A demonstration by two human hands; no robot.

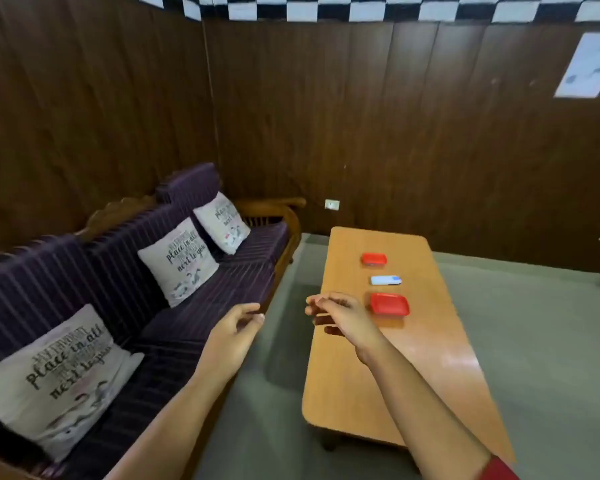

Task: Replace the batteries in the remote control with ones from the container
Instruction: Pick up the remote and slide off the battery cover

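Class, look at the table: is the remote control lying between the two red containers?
Yes, the remote control lies on the table between the far red container and the near one.

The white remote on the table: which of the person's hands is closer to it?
Right. The right hand hovers over the table's near-left edge, just short of the remote. The left hand is farther left, off the table, over the floor beside the sofa.

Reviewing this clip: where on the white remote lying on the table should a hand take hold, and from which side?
Probably from above, pinching across the two long edges near the middle. The remote control lies flat, its length running left-right in view, between the two red containers, with bare table around it. The right hand, empty, is nearer than the left hand.
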